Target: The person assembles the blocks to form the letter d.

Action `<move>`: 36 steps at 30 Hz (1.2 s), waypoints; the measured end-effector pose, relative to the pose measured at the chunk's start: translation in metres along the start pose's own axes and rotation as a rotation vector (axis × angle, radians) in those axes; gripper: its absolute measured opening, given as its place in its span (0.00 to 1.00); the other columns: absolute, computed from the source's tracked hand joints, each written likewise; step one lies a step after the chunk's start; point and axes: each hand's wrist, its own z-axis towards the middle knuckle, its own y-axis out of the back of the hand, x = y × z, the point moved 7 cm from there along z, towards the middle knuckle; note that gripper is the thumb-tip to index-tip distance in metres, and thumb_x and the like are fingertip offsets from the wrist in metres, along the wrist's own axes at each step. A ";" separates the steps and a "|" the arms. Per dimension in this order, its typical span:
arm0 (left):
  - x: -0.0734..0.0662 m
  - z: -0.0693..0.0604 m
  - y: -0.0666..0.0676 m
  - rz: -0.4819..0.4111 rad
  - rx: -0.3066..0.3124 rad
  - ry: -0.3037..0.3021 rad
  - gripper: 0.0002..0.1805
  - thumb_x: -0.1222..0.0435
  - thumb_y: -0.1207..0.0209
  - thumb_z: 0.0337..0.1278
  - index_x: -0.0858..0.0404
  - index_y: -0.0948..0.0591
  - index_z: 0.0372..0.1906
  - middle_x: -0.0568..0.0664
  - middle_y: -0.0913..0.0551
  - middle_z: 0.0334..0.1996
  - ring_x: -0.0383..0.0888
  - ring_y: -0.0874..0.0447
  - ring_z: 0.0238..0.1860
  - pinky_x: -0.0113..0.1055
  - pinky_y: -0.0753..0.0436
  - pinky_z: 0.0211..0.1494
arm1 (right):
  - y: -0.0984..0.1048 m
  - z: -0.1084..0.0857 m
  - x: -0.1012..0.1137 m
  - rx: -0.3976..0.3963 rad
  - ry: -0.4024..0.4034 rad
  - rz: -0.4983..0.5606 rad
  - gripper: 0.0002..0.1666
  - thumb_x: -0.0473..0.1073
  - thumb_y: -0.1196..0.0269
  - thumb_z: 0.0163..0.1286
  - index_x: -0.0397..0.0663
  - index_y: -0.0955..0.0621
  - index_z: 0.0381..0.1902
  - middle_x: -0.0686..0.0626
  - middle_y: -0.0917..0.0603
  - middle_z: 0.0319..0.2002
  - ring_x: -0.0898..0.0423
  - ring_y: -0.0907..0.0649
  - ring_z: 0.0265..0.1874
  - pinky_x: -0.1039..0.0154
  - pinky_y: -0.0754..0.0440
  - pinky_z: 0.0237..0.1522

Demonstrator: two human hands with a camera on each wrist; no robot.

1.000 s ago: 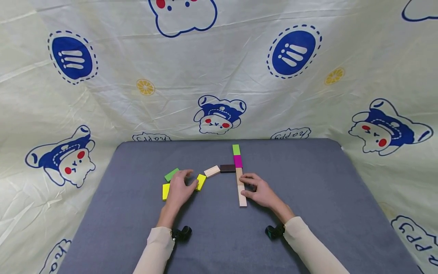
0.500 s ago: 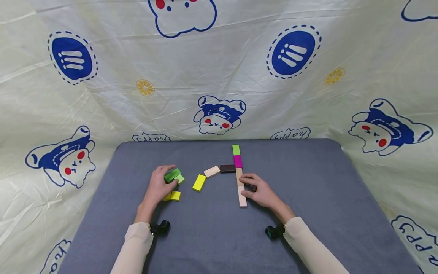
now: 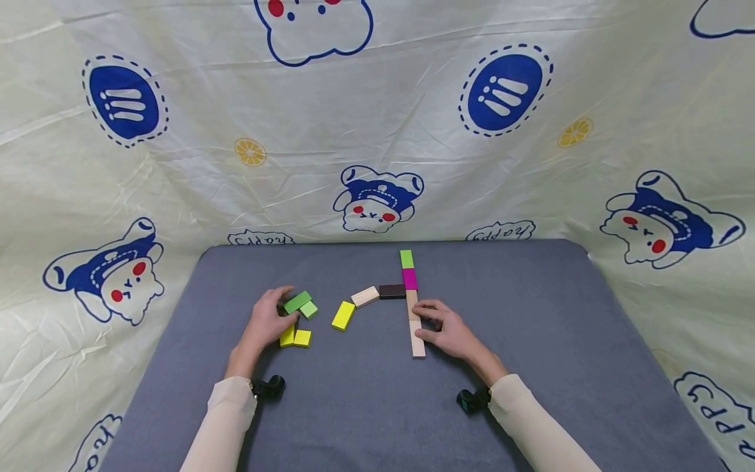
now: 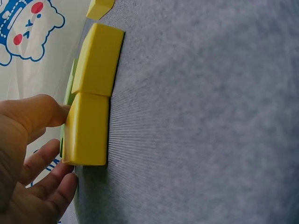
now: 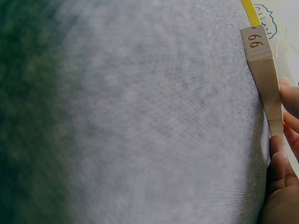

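Note:
My left hand (image 3: pixel 265 322) is beside a small cluster at the left: a green block (image 3: pixel 297 302), a light green block (image 3: pixel 309 310) and two yellow blocks (image 3: pixel 302 338). In the left wrist view, its thumb is by the top of the nearer yellow block (image 4: pixel 88 130), with the other fingers spread loosely and apart from the thumb. My right hand (image 3: pixel 449 330) rests its fingertips against a straight column of blocks, at a tan block (image 3: pixel 411 301) and a pale wooden block (image 3: pixel 417 344). A wooden block (image 5: pixel 264 74) with printed digits shows in the right wrist view.
Above the tan block, the column continues with a magenta block (image 3: pixel 409 279) and a lime block (image 3: pixel 407 259). A dark block (image 3: pixel 392 292), a pale block (image 3: pixel 366 296) and a yellow block (image 3: pixel 343 315) curve leftward from it. Grey cloth (image 3: pixel 377 400) covers the table; a printed sheet (image 3: pixel 295 190) hangs behind.
My left hand has moved left, away from the slanted yellow block to the green and yellow cluster, uncovering more blocks. The right hand stays in place.

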 end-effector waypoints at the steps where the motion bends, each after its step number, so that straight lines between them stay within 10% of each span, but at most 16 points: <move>1: 0.001 0.001 0.000 0.004 0.003 0.004 0.31 0.68 0.32 0.59 0.67 0.25 0.68 0.65 0.21 0.58 0.61 0.21 0.56 0.57 0.21 0.60 | 0.000 0.000 0.000 -0.002 0.000 -0.002 0.29 0.42 0.29 0.68 0.44 0.19 0.66 0.43 0.24 0.68 0.42 0.25 0.67 0.45 0.23 0.59; 36: -0.007 0.004 0.002 0.056 -0.019 0.019 0.21 0.70 0.36 0.60 0.73 0.18 0.58 0.67 0.19 0.55 0.60 0.21 0.54 0.55 0.23 0.59 | 0.000 0.000 -0.001 0.007 -0.005 0.022 0.30 0.42 0.29 0.68 0.43 0.20 0.67 0.42 0.25 0.68 0.43 0.24 0.64 0.49 0.24 0.56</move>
